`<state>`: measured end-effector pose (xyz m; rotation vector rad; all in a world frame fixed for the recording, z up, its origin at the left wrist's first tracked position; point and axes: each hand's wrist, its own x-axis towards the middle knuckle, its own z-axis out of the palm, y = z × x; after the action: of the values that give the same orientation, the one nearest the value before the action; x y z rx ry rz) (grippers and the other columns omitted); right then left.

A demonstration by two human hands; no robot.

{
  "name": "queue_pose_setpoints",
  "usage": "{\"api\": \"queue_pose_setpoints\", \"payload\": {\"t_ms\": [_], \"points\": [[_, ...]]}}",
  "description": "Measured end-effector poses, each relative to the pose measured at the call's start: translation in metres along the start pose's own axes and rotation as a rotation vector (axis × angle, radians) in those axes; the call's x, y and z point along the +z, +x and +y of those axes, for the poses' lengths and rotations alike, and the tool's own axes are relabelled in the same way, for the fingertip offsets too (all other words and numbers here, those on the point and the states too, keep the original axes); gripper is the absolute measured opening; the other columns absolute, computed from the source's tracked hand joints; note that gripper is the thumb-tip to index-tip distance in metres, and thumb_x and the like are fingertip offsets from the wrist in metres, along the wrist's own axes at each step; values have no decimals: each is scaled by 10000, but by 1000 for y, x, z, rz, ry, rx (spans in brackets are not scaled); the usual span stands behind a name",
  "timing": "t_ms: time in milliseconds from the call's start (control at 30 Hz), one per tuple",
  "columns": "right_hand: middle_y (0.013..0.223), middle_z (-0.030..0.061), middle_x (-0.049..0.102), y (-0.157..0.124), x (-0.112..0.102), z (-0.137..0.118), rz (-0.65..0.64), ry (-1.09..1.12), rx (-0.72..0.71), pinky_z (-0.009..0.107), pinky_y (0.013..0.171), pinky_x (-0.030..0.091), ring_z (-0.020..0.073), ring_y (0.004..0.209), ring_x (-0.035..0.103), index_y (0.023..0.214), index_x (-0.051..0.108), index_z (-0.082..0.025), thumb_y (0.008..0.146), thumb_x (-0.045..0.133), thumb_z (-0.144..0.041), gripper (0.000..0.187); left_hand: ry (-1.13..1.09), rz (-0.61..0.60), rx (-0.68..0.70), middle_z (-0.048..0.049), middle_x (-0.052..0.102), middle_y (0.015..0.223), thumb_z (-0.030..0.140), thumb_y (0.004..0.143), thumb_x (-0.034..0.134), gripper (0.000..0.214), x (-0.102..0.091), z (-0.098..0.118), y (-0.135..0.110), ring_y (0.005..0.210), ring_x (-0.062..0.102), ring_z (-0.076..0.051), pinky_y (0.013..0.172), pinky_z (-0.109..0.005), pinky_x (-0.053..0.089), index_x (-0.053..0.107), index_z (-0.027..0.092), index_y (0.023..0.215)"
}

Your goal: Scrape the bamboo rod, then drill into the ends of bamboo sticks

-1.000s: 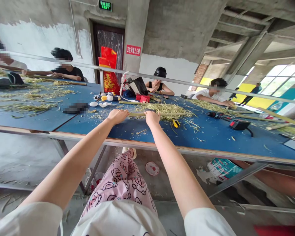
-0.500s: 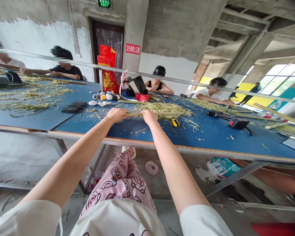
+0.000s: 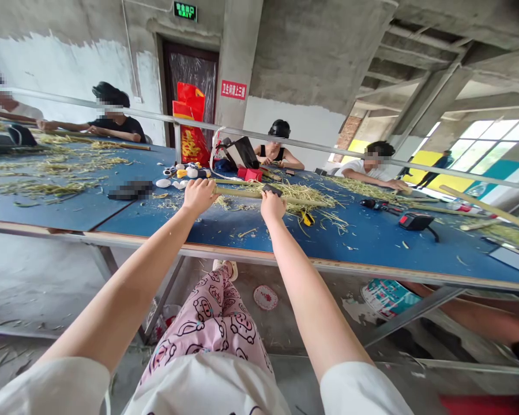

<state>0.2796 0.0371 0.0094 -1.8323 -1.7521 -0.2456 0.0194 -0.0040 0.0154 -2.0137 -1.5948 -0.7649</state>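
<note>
Near the table's front edge, my left hand (image 3: 200, 197) is closed around the left end of a long pale-green stick (image 3: 242, 193). My right hand (image 3: 272, 206) grips a small dark grey block (image 3: 272, 189) over the middle of this stick; the fingers' far side is hidden. The stick lies roughly level, and its right part stretches over a heap of pale shavings (image 3: 305, 193). Just right of my right hand, a yellow-and-black tape measure (image 3: 307, 218) rests at the heap's edge.
A cordless drill (image 3: 383, 206) lies to the right on the blue table (image 3: 328, 242). Left of my hands are a dark blurred object (image 3: 130, 190) and white-and-yellow gloves (image 3: 190, 172). A metal rail (image 3: 328, 144) crosses behind. Several people work around the table.
My right hand has shifted slightly right along the stick, and the dark block now shows above it. My left hand has risen a little and moved left, tilting the stick slightly.
</note>
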Motion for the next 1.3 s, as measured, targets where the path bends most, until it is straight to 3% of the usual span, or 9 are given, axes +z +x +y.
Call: {"api": "queue_pose_setpoints", "payload": {"t_ms": [133, 267, 533, 667, 800, 900, 967, 1200, 1300], "points": [[1339, 105, 632, 0, -2, 2, 18, 13, -4, 474, 936, 569, 246, 1119, 655, 1314, 624, -199, 991, 644, -383, 372, -115, -33, -181, -194, 725, 1071, 645, 854, 629, 534, -1, -3, 0, 1067, 641, -400, 825, -415, 467, 686, 174, 1098], [1326, 103, 639, -3, 0, 0, -13, 31, -48, 466, 928, 573, 239, 1104, 660, 1303, 630, -199, 993, 642, -382, 360, -295, -165, -126, -90, 718, 788, 720, 712, 724, 531, 6, -10, 2, 847, 685, -328, 759, -360, 481, 710, 221, 894], [1364, 108, 621, -2, -2, -9, 55, 94, -116, 489, 959, 559, 254, 1146, 646, 1333, 617, -205, 993, 641, -382, 384, -571, -32, -116, -76, 725, 972, 513, 786, 717, 611, 19, -9, 6, 827, 677, -219, 800, -316, 511, 568, 163, 1264], [1375, 111, 614, -3, -4, -10, 52, 110, -132, 501, 971, 551, 262, 1164, 639, 1341, 612, -203, 990, 645, -383, 396, -645, -26, -132, -25, 690, 791, 501, 862, 619, 508, 25, -4, 3, 710, 632, -191, 723, -296, 497, 566, 159, 1234], [1374, 108, 620, -13, -6, -22, -47, 158, -354, 495, 978, 549, 255, 1163, 640, 1317, 630, -208, 995, 638, -379, 364, -655, -29, -189, 7, 602, 623, 613, 883, 567, 449, 26, -3, 2, 615, 562, -182, 640, -286, 442, 635, 186, 1005], [1385, 106, 621, -20, -7, -35, -111, 192, -533, 506, 1006, 533, 257, 1187, 635, 1323, 633, -211, 1003, 627, -379, 362, -653, -26, -219, -16, 640, 673, 643, 871, 573, 468, 26, -5, 2, 660, 588, -196, 655, -292, 439, 646, 189, 959], [1394, 106, 618, -20, -8, -37, -123, 192, -569, 524, 1023, 519, 266, 1208, 627, 1334, 627, -205, 1000, 632, -380, 376, -649, -26, -237, -33, 665, 706, 643, 877, 567, 478, 26, -6, 3, 694, 610, -210, 671, -298, 446, 656, 184, 974], [1349, 107, 627, -10, -8, -11, -47, 78, -265, 484, 948, 564, 252, 1136, 649, 1315, 624, -197, 988, 649, -379, 374, -681, -105, -255, -17, 639, 576, 702, 874, 547, 551, 21, -3, 1, 524, 586, -193, 585, -294, 459, 704, 188, 994], [1349, 106, 628, -11, -8, -13, -51, 79, -285, 481, 948, 564, 250, 1133, 650, 1313, 626, -200, 991, 645, -379, 370, -699, -123, -255, -5, 617, 530, 721, 878, 521, 572, 16, -1, -2, 441, 549, -175, 542, -292, 451, 722, 192, 960]]}}
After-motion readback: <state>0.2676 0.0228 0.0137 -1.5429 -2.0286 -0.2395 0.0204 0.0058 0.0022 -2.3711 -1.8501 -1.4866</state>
